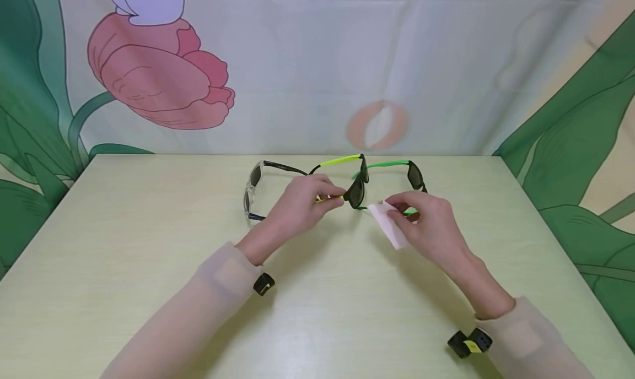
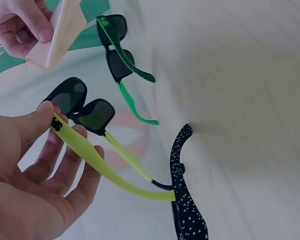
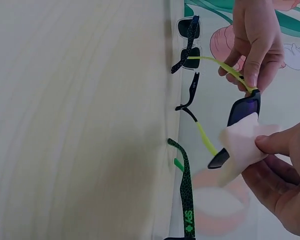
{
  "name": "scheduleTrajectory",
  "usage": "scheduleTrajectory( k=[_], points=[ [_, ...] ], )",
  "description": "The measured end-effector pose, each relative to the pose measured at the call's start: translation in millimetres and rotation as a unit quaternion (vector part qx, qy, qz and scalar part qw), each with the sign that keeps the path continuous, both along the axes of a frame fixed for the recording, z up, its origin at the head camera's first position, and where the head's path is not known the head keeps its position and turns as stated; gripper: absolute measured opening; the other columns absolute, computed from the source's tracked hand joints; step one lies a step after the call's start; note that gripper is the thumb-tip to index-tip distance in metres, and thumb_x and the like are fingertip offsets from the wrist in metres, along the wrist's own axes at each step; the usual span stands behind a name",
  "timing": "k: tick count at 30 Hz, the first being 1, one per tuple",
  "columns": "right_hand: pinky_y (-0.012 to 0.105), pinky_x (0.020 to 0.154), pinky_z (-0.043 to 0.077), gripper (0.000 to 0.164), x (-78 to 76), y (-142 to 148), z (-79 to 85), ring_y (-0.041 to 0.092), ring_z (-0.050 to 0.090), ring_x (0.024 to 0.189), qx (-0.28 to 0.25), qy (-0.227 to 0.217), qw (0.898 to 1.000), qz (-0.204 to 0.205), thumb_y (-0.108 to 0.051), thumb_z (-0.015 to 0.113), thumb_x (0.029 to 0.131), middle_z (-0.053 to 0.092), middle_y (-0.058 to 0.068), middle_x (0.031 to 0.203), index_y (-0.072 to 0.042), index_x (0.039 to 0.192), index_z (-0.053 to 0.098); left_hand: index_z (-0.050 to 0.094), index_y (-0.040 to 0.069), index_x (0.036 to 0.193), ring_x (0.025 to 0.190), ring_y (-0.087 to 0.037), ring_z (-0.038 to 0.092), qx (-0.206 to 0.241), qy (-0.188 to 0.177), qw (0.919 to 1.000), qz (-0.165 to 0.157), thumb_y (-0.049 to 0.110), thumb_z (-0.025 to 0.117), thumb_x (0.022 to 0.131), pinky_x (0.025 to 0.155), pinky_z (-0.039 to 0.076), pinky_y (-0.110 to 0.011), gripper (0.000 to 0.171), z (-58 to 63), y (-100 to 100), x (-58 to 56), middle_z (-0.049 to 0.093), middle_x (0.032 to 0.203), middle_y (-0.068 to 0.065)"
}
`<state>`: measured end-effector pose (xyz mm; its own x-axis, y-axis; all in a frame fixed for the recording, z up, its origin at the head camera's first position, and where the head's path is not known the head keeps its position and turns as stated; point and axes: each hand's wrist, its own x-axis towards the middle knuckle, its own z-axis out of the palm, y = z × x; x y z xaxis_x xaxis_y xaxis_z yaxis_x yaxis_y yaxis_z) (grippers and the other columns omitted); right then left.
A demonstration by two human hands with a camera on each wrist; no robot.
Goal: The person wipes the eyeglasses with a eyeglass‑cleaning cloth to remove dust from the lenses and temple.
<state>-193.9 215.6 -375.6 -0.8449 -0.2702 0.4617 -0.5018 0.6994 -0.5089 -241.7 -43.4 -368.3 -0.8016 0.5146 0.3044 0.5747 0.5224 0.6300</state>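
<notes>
My left hand [image 1: 305,202] pinches a pair of sunglasses with yellow temples [image 2: 87,150] and dark lenses [image 1: 356,193], near the hinge of one temple. The pair is held up off the table, its lenses turned toward my right. Between the thumb and fingers of my right hand [image 1: 434,225] is a folded pale pink cloth [image 1: 389,225]. In the right wrist view the cloth overlaps the lenses; in the head view it sits just right of them, so contact is hard to tell.
Sunglasses with a clear frame [image 1: 248,194] and dark speckled temples [image 2: 185,200] stand on the table to the left. Another pair, with green temples [image 1: 389,163], stands to the right, partly behind my right hand. A printed curtain [image 1: 307,70] hangs behind the table [image 1: 124,247].
</notes>
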Motion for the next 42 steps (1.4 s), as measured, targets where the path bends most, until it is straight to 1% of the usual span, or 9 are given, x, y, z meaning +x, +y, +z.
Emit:
scheduleTrajectory(
  k=[3,9,17,24,30,33,36,39,42],
  points=[
    [0.036,0.064,0.062,0.019,0.7,-2.7,1.4,0.016,0.069,0.084,-0.012,0.016,1.000,0.010,0.001,0.080,0.088,0.074,0.004,0.096,-0.004,0.106,0.077,0.078,0.005,0.116,0.084,-0.015,0.065,0.024,0.000,0.9996,-0.011,0.008,0.075,0.095,0.073,0.053,-0.029,0.021,2.3,-3.0,4.2,0.073,0.099,-0.002],
    [0.031,0.064,0.061,0.021,1.2,-10.0,5.0,0.015,0.068,0.086,-0.035,0.048,0.997,0.045,0.002,0.080,0.087,0.074,0.003,0.098,-0.004,0.107,0.077,0.078,0.004,0.117,0.082,-0.014,0.062,0.050,-0.006,0.9979,-0.039,0.009,0.076,0.094,0.070,0.053,-0.028,0.023,7.2,-5.4,12.8,0.073,0.098,0.000],
    [0.030,0.064,0.061,0.025,1.3,-16.2,3.7,0.015,0.069,0.085,-0.044,0.081,0.993,0.069,0.002,0.083,0.085,0.074,0.004,0.099,-0.002,0.107,0.074,0.078,0.002,0.115,0.084,-0.011,0.065,0.076,-0.021,0.9937,-0.079,0.006,0.076,0.093,0.073,0.056,-0.027,0.022,9.3,-5.6,22.1,0.072,0.097,0.000],
    [0.028,0.064,0.061,0.024,3.6,-21.3,3.3,0.017,0.070,0.088,-0.057,0.113,0.987,0.100,0.005,0.084,0.082,0.074,0.005,0.100,-0.002,0.104,0.077,0.078,0.001,0.114,0.084,-0.010,0.066,0.080,-0.018,0.9926,-0.089,0.004,0.076,0.093,0.072,0.057,-0.027,0.022,10.1,-6.0,25.6,0.073,0.097,-0.001],
    [0.025,0.064,0.059,0.028,6.5,-26.4,3.5,0.014,0.069,0.077,-0.048,0.147,0.979,0.134,0.010,0.085,0.078,0.073,0.006,0.097,0.000,0.103,0.078,0.079,0.001,0.113,0.083,-0.010,0.066,0.084,-0.010,0.9923,-0.090,0.004,0.076,0.093,0.071,0.057,-0.026,0.020,8.3,-6.0,27.1,0.073,0.097,0.000],
    [0.024,0.063,0.058,0.028,7.6,-27.6,3.0,0.013,0.068,0.075,-0.039,0.157,0.978,0.134,0.010,0.084,0.079,0.073,0.007,0.098,0.000,0.104,0.078,0.079,0.001,0.112,0.081,-0.009,0.065,0.088,-0.008,0.9913,-0.097,0.004,0.076,0.093,0.069,0.057,-0.026,0.019,7.7,-5.9,27.5,0.073,0.097,0.000],
    [0.025,0.063,0.058,0.027,8.3,-27.3,3.2,0.013,0.069,0.076,-0.033,0.158,0.979,0.124,0.010,0.083,0.080,0.073,0.007,0.100,0.000,0.105,0.077,0.079,0.001,0.112,0.079,-0.009,0.063,0.092,-0.012,0.9898,-0.108,0.003,0.076,0.093,0.068,0.056,-0.029,0.020,7.9,-6.3,28.8,0.073,0.095,0.000],
    [0.027,0.063,0.059,0.026,7.9,-24.8,4.4,0.014,0.069,0.077,-0.030,0.152,0.982,0.107,0.010,0.082,0.081,0.073,0.007,0.100,0.000,0.105,0.077,0.078,0.000,0.112,0.077,-0.009,0.062,0.095,-0.020,0.9879,-0.121,0.002,0.076,0.093,0.068,0.056,-0.033,0.020,8.2,-7.0,30.5,0.073,0.095,-0.001],
    [0.028,0.063,0.060,0.026,6.4,-21.0,5.6,0.015,0.070,0.079,-0.030,0.145,0.985,0.086,0.009,0.082,0.082,0.073,0.007,0.099,0.001,0.105,0.077,0.078,0.000,0.113,0.077,-0.008,0.062,0.092,-0.018,0.9871,-0.129,0.002,0.076,0.092,0.068,0.055,-0.032,0.021,8.8,-7.6,32.1,0.073,0.095,0.000]
  ],
)
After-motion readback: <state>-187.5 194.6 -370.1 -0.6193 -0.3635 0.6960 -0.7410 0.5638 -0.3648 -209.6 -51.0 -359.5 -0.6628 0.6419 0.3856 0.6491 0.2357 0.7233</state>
